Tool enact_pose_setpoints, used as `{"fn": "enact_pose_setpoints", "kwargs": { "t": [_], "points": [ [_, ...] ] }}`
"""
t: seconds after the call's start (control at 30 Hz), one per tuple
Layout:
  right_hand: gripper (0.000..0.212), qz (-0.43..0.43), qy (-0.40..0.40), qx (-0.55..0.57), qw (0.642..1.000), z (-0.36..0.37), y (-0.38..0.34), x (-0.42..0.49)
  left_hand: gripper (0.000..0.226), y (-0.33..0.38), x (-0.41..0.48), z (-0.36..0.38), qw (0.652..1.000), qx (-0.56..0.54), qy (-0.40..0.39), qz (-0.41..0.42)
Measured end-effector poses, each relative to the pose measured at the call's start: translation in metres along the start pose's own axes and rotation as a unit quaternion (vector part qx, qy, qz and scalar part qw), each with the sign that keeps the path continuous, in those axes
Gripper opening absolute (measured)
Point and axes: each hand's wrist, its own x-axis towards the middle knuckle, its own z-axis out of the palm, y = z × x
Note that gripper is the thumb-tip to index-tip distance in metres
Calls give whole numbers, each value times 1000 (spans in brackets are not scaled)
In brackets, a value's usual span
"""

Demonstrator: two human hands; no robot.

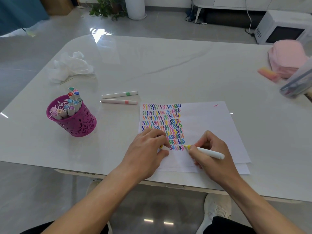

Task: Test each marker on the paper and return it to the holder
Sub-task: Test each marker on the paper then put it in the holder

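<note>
A white sheet of paper (pixel 207 125) lies on the table, its left part filled with rows of coloured squiggles. My right hand (pixel 211 152) grips a white marker with a yellow tip (pixel 207 152), the tip touching the paper beside the lowest row. My left hand (pixel 148 149) rests on the paper's left edge and pinches the marker's cap (pixel 164 147). A purple openwork holder (pixel 74 119) with several capped markers stands at the left. Two capped white markers lie between holder and paper, one with a green band (pixel 119 94), one with a pink band (pixel 119 101).
Crumpled clear plastic (pixel 70 66) lies at the back left. A pink pouch (pixel 287 58), a pink-yellow eraser (pixel 268 74) and a clear case of pens (pixel 297 83) sit at the right edge. More sheets lie under the paper. The table's front edge is close to me.
</note>
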Motion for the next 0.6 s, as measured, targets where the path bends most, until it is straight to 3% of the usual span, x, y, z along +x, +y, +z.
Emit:
{"fn": "enact_pose_setpoints", "kwargs": {
  "t": [0.6],
  "points": [
    [24, -15, -11, -16, 1000, -1, 7, 1, 11, 3, 0, -1, 1000, -11, 1, -24]
  ]
}}
